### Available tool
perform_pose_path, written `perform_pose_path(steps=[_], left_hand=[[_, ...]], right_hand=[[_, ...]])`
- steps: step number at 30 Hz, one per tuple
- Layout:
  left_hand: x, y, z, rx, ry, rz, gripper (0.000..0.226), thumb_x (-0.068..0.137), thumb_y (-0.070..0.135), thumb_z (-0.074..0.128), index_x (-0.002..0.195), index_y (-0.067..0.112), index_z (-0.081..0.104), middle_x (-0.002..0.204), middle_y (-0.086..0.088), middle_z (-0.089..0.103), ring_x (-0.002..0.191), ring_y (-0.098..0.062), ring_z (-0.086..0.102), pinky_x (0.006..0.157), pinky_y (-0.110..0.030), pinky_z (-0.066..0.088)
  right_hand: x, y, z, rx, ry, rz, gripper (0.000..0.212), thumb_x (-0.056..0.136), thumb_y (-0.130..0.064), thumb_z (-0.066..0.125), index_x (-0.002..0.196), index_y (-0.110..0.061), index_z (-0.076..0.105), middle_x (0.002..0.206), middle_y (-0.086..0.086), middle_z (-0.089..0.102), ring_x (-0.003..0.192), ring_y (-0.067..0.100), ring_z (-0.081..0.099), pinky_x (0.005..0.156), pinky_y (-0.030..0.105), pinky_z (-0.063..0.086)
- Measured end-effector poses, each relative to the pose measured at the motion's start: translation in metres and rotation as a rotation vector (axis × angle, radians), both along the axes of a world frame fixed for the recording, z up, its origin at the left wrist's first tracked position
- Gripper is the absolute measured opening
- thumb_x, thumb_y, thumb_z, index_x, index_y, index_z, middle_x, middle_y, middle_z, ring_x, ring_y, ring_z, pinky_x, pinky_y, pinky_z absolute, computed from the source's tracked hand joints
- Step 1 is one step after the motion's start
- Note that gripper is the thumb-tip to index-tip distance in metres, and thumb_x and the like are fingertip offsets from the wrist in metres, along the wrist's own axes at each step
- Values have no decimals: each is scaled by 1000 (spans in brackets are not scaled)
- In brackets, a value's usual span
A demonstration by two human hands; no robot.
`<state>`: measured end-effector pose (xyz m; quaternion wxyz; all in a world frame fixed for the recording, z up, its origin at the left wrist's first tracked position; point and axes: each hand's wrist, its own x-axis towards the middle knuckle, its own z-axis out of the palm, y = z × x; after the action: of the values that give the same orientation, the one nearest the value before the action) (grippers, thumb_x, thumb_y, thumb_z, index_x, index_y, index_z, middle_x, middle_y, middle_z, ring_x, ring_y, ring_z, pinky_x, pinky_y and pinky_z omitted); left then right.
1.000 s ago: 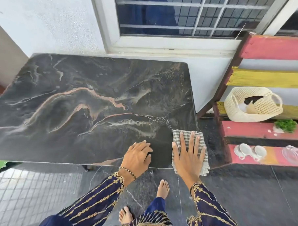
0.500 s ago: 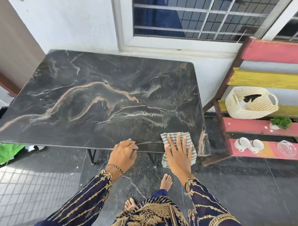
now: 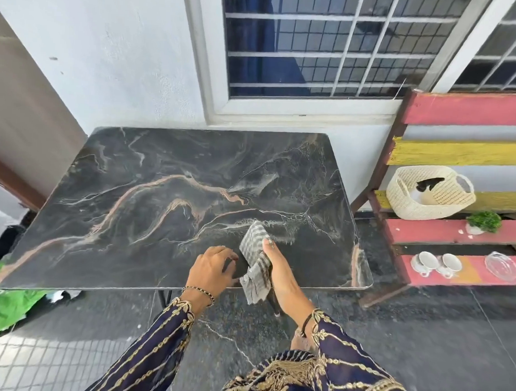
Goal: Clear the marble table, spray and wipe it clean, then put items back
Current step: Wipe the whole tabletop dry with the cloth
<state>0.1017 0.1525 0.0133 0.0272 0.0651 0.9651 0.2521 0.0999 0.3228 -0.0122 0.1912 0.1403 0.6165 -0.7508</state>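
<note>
Change: right hand (image 3: 280,273) has turned from lying flat on the cloth (image 3: 255,251) onto its edge, and the cloth, spread out half a second ago, is now bunched and raised.
Marble table (image 3: 167,209): dark veined top, both hands over its near edge.
Cloth: striped, at the table's near edge toward the right corner, tail hanging over that edge, between the two hands.
Right hand: palm facing left, thumb over the cloth's top fold, gripping it.
Left hand (image 3: 213,265): knuckles up, fingers curled just beside the cloth; whether it pinches the cloth is unclear.

left hand (image 3: 215,267) curled, knuckles up, right hand (image 3: 280,273) on edge, gripping cloth (image 3: 255,254)
</note>
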Motion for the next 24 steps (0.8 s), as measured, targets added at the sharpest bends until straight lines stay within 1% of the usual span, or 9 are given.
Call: perform_pose_path(steps=[2, 3, 5, 6, 9, 13, 16, 22, 24], left_hand=[[-15, 10, 9, 26, 8, -1, 19, 89, 20, 56, 103, 21, 68, 111, 3, 68, 109, -19, 59, 94, -35, 47], [-23, 15, 13, 42, 16, -2, 19, 89, 20, 56, 103, 21, 68, 110, 3, 68, 107, -19, 60, 93, -33, 47], [-38, 30, 21, 67, 28, -21, 20, 88, 20, 56, 104, 21, 69, 110, 1, 69, 106, -19, 61, 92, -30, 46], [-44, 37, 24, 77, 28, -42, 21, 88, 20, 56, 104, 20, 69, 110, 1, 69, 106, -19, 61, 93, -29, 45], [-65, 66, 33, 95, 35, -90, 22, 87, 20, 56, 105, 21, 68, 110, 2, 69, 106, -18, 60, 95, -28, 45], [-98, 123, 40, 113, 25, -135, 22, 88, 20, 55, 106, 23, 67, 111, 4, 69, 108, -14, 60, 95, -26, 44], [-123, 169, 44, 127, 19, -162, 23, 88, 20, 55, 108, 22, 67, 115, 4, 68, 110, -15, 61, 98, -29, 46], [-193, 315, 27, 194, -74, -188, 24, 89, 21, 57, 111, 20, 67, 117, 4, 68, 102, -18, 65, 92, -27, 49], [-213, 357, 21, 214, -123, -222, 26, 89, 21, 58, 114, 19, 65, 117, 3, 67, 102, -18, 65, 90, -25, 48]], right_hand=[[-12, 9, 8, -117, -51, -98, 50, 100, -48, 55, 140, -19, 59, 144, 1, 61, 133, 14, 57, 116, 37, 40], [-17, 14, 15, -178, -79, -130, 44, 99, -46, 57, 131, -17, 65, 134, 2, 69, 122, 14, 66, 103, 32, 51], [-28, 29, 29, -299, -105, -159, 37, 99, -44, 58, 118, -14, 70, 117, 5, 77, 106, 14, 74, 81, 26, 59], [-33, 37, 33, -333, -107, -182, 38, 100, -43, 57, 117, -12, 70, 116, 7, 77, 104, 16, 75, 79, 27, 59], [-50, 65, 47, -395, -80, -275, 44, 101, -41, 57, 125, -6, 66, 120, 14, 75, 108, 24, 73, 89, 37, 56], [-81, 118, 51, -475, -89, -366, 47, 99, -43, 59, 126, -6, 67, 121, 17, 73, 110, 30, 72, 87, 43, 58], [-104, 160, 47, -511, -95, -412, 53, 97, -45, 60, 131, -4, 64, 127, 20, 70, 120, 34, 67, 104, 47, 50], [-172, 294, 27, -612, -147, -513, 55, 98, -46, 56, 128, 0, 65, 125, 24, 70, 110, 37, 69, 95, 45, 53], [-193, 335, 20, -609, -141, -558, 53, 99, -44, 54, 126, 0, 65, 119, 22, 73, 103, 35, 73, 87, 43, 57]])
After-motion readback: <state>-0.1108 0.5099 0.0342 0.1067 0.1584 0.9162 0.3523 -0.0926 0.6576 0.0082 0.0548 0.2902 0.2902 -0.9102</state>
